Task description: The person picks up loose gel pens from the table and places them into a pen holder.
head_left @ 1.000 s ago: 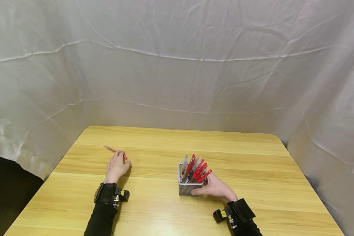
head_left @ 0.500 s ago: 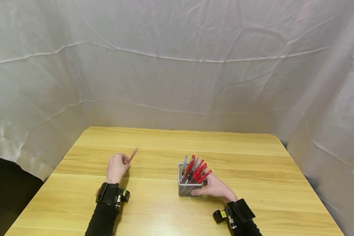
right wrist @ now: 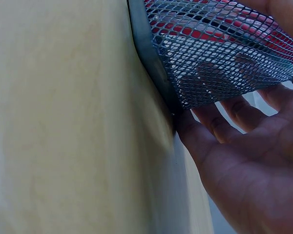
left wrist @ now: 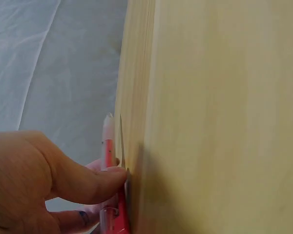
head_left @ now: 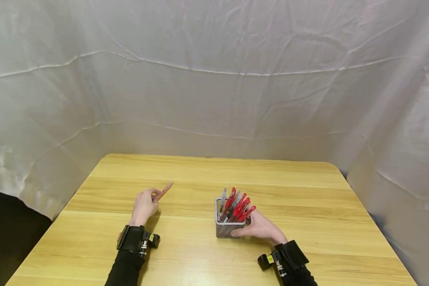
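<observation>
My left hand (head_left: 144, 206) pinches a red gel pen (head_left: 163, 191) between thumb and fingers, above the left part of the table. The pen slants away to the right. In the left wrist view its clear barrel (left wrist: 108, 134) shows a red core, and a red part lies below the thumb. My right hand (head_left: 262, 227) holds a grey mesh pen holder (head_left: 226, 230) by its right side, the thumb across the near face. In the right wrist view the fingers (right wrist: 219, 127) wrap the mesh wall (right wrist: 205, 73). Several red-capped pens (head_left: 240, 206) and a clear-ended one (head_left: 223, 197) stand in the holder.
The pen holder stands on a light wooden table (head_left: 200, 258) with rounded far corners. Pale cloth (head_left: 214, 99) hangs behind the table and along its sides. Each wrist wears a black strap with a small camera.
The pen in my left hand has swung from pointing far left to pointing far right. That hand has shifted slightly right and nearer. My right hand and the pen holder have stayed put.
</observation>
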